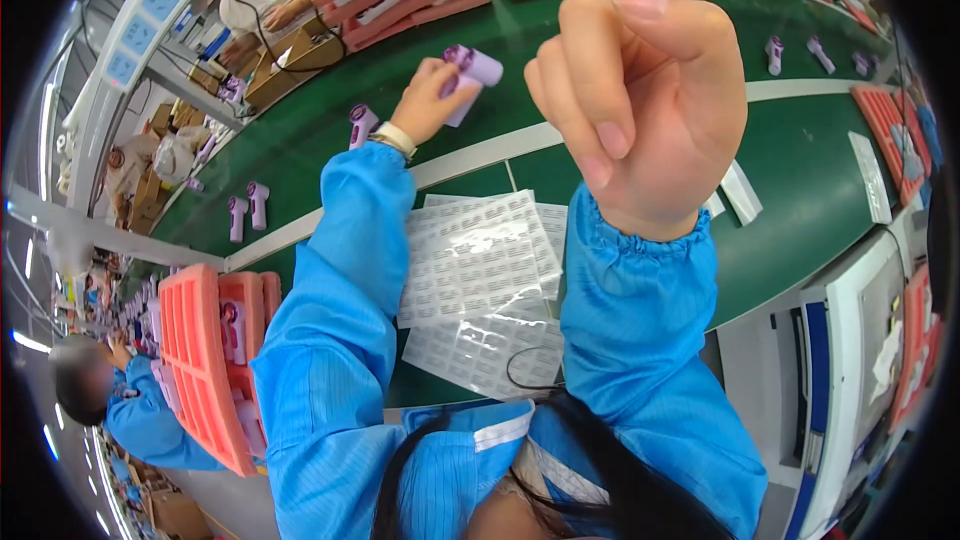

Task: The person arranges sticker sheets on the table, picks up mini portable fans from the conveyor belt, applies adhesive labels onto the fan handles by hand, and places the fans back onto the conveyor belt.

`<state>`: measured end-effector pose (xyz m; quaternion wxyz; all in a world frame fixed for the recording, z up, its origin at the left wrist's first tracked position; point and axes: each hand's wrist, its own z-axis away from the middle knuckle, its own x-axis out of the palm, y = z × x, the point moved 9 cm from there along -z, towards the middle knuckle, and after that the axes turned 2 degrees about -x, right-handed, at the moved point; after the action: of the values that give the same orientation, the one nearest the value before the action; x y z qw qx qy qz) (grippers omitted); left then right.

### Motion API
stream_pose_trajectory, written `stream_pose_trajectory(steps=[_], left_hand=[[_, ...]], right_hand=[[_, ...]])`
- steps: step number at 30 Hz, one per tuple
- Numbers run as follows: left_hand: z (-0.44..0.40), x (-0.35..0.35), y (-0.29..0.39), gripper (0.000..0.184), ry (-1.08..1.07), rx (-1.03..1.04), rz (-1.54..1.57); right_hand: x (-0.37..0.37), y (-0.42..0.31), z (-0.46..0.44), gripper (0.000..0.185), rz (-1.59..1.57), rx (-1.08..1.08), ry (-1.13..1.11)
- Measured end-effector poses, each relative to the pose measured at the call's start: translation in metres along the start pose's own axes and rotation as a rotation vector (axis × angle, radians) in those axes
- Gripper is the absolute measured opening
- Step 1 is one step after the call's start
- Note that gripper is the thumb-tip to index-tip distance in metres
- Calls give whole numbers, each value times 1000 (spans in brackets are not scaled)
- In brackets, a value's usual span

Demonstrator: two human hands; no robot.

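Holding a purple device [480,68] over the green belt [300,145], left hand [425,100] reaching past the pale rail [490,158].
Right hand [650,110] is raised nearest the camera, palm side showing, fingers curled and 1 extended beyond the upper frame edge; I cannot tell whether it pinches anything. Printed sheets [470,270] overlap between the blue sleeves on the green table [800,160], which has bare room at their right. At left, a pink tray stack [200,370] contains purple devices. Beyond the rail, the left fingers are clenched around the device, above open belt. Farthest, stacked pink trays [400,15] line the belt's far edge, their contents too small to identify.
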<state>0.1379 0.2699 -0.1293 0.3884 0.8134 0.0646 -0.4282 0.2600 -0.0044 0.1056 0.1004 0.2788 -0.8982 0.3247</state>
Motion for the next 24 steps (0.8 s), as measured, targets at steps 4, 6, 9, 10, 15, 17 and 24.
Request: stream_pose_trajectory(steps=[4, 6, 9, 10, 15, 17, 24], left_hand=[[9, 46, 40, 46, -34, 129, -691], [6, 48, 35, 45, -51, 99, -633], [2, 39, 14, 42, -116, 64, -444], [7, 34, 9, 41, -140, 50, -365], [78, -38, 76, 32, -46, 91, -236], [114, -51, 80, 33, -43, 96, -143], [213, -35, 81, 37, -108, -102, -165]], right_hand=[[-4, -15, 1, 48, 11, -22, 170], [-8, -19, 4, 46, 4, -45, 200], [-12, -21, 6, 44, -4, -56, 225], [-13, -21, 6, 43, -4, -53, 225], [-11, -7, 3, 39, 37, 79, 192], [-10, 19, 7, 38, 160, 183, 136], [-29, 203, 88, 26, 699, 571, -335]])
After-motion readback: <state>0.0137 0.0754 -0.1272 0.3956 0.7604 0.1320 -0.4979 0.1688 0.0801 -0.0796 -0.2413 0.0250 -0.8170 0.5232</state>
